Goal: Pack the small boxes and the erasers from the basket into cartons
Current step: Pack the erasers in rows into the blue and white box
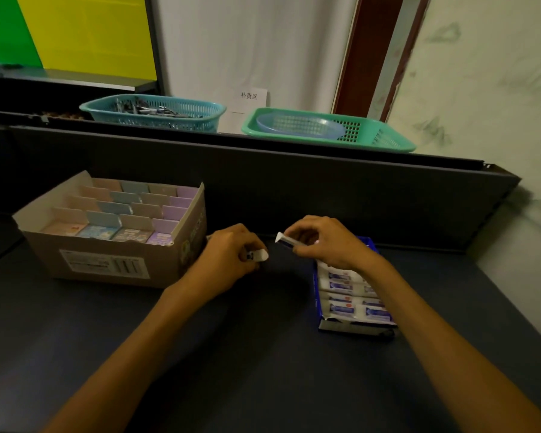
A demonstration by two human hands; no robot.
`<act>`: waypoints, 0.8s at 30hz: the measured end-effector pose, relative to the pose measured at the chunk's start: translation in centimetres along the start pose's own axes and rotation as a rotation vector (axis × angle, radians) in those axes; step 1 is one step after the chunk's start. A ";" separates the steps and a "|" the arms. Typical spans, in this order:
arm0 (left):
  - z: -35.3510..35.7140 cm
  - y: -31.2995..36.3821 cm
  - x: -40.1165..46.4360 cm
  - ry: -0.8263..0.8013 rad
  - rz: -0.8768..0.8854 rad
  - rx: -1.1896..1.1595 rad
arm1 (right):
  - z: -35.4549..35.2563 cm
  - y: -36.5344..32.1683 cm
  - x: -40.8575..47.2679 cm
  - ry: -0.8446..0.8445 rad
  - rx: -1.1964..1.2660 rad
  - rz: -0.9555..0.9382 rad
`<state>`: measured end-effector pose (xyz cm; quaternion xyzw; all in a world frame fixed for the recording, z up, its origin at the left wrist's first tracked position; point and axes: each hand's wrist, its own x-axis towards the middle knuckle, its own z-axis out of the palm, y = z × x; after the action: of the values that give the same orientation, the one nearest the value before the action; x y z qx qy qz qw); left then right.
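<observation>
My left hand (231, 250) is closed around a white eraser (260, 255) whose end sticks out to the right, beside a brown carton (113, 260). That carton holds rows of small pastel boxes (128, 210). My right hand (322, 240) grips another white eraser (283, 238) above the far end of a blue carton (317, 304), which holds several wrapped erasers (344, 307). The two hands are a short gap apart over the dark table.
On the ledge behind the dark divider stand a teal basket (153, 112) with dark items and a green basket (369, 132) holding a translucent dish (300, 125). A white paper sign (249, 101) stands between them. A wall is at the right.
</observation>
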<state>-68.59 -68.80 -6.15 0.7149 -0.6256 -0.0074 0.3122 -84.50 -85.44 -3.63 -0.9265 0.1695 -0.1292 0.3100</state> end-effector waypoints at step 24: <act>2.2 7.2 0.9 -0.017 0.103 0.004 | -3.7 2.4 -10.8 0.217 0.402 0.179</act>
<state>-75.68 -70.73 -4.34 0.6823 -0.6642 0.0036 0.3053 -96.20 -84.94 -3.73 -0.8083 0.2540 -0.2311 0.4782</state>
